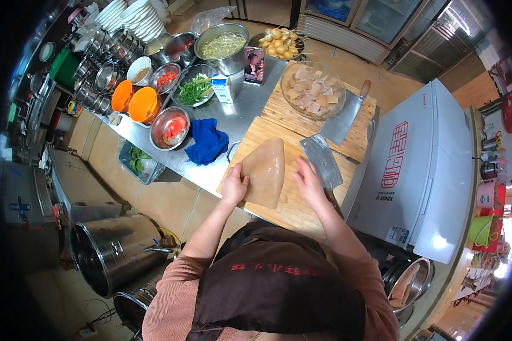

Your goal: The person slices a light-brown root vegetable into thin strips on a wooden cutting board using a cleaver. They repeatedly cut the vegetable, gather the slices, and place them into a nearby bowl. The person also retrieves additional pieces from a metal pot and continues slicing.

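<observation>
A flat, pale, glossy slab of what looks like animal skin [266,174] lies on the near wooden cutting board [294,213]. My left hand [235,185] is at its left edge, the fingers curled against it. To the right of the slab my right hand [307,179] hovers over the board, fingers apart and holding nothing. Beside it lies a cleaver [323,160], its handle partly behind my right forearm. On the far board a second cleaver [344,117] rests next to a glass bowl [313,89] of cut pale pieces.
Left on the steel table stand a steel bowl of tomato pieces [170,128], a blue cloth [207,142], orange bowls [144,105], chopped greens [194,88], a carton [223,88] and a phone [254,66]. A white chest freezer [405,170] stands close on the right.
</observation>
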A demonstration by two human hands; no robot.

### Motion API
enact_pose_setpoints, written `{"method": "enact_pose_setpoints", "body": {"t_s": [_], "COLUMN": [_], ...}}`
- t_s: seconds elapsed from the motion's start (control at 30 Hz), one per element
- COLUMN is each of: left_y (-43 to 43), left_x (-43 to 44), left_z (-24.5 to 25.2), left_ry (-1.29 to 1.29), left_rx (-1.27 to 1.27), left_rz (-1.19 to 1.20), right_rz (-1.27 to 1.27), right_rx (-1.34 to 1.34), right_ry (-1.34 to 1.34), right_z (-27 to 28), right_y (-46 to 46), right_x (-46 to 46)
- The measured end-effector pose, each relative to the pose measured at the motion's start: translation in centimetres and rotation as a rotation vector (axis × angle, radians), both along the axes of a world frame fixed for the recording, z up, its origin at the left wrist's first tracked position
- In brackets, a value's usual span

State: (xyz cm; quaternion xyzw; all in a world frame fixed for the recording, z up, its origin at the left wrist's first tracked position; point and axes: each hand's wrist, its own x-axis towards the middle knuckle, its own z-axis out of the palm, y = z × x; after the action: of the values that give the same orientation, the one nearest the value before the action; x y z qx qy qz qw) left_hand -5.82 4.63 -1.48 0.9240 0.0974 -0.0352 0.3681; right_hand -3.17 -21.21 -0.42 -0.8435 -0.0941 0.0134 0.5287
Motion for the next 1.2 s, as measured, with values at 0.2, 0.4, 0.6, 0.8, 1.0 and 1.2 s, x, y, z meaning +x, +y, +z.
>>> {"method": "enact_pose_setpoints", "body": {"t_s": [0.2,0.4,0.6,0.8,1.0,1.2], "left_y": [0.7,1.3,1.5,1.7,1.6,0.1], "left_x": [0.0,-0.5,-0.1,0.6,1.5,5.0], "left_z": [-0.3,-0.6,-0.1,0.0,0.9,3.3], "left_ry": [-0.057,-0.153,-0.173,-0.105,-0.056,0.022], "left_rx": [0.048,0.134,0.203,0.141,0.17,0.296], "left_rz": [-0.078,-0.162,-0.239,-0.187,-0.24,-0.46], "right_rz": [0.105,0.261,0.259,0.438,0.124,-0.247], "right_rx": [0.045,-0.387,-0.54,0.068,0.356,0.379], "right_ry": [0.286,0.236,0.173,0.64,0.708,0.777], "right_z": [-1.8,-0.9,1.3,2.4,0.9,0.0], "right_y": [4.9,4.3,4.6,1.9,1.2,1.2], "right_x": [9.3,10.5,11.3,10.3,5.0,1.6]}}
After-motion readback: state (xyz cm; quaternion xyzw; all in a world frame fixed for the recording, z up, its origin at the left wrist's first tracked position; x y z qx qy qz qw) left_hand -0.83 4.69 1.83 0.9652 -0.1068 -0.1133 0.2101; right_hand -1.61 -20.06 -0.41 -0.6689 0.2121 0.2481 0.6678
